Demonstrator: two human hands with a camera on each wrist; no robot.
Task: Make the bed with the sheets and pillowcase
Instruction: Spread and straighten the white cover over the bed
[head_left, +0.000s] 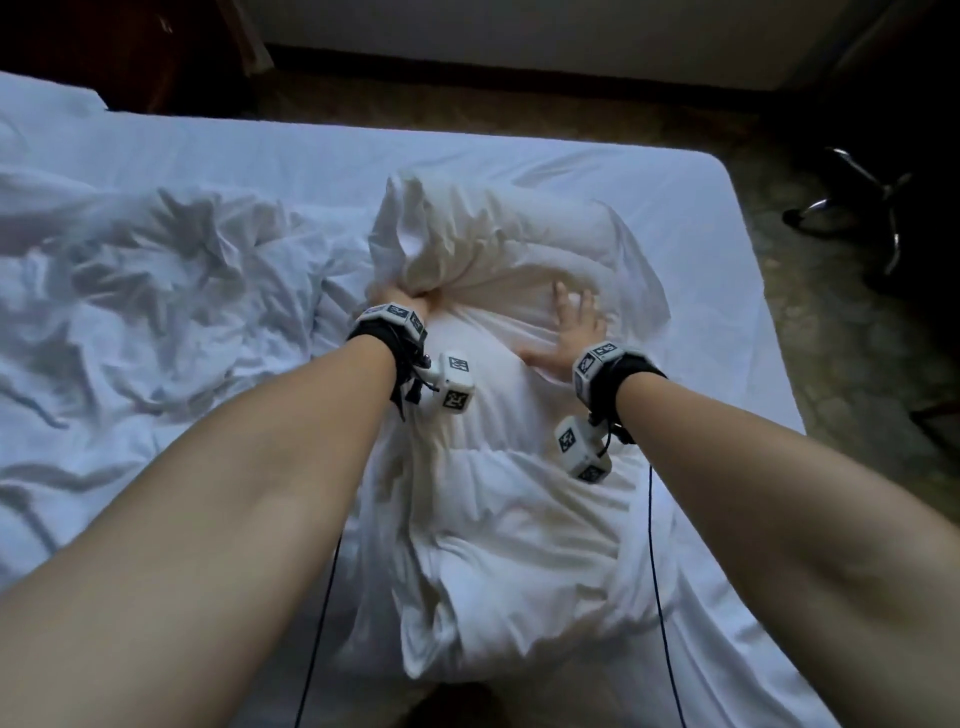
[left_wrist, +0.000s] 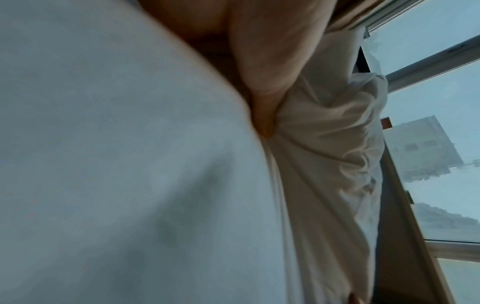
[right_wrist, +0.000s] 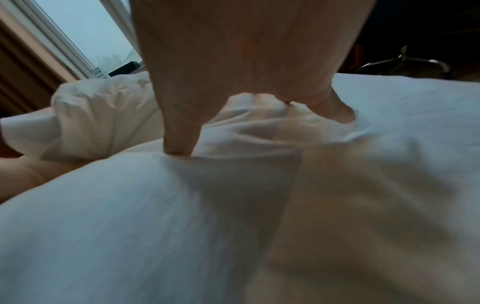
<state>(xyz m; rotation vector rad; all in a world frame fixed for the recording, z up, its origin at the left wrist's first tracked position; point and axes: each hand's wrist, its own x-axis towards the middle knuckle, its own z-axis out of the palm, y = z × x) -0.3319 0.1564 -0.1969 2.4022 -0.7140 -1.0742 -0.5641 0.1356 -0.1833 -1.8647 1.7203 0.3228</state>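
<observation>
Pillowcase (head_left: 457, 249) | bunched in left hand (head_left: 402, 301) | right hand (head_left: 566, 332) flat on it

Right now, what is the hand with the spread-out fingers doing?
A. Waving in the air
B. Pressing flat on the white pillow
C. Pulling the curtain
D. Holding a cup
B: the right hand lies with fingers spread flat on the pillow, while the left hand grips bunched pillowcase fabric.
</observation>
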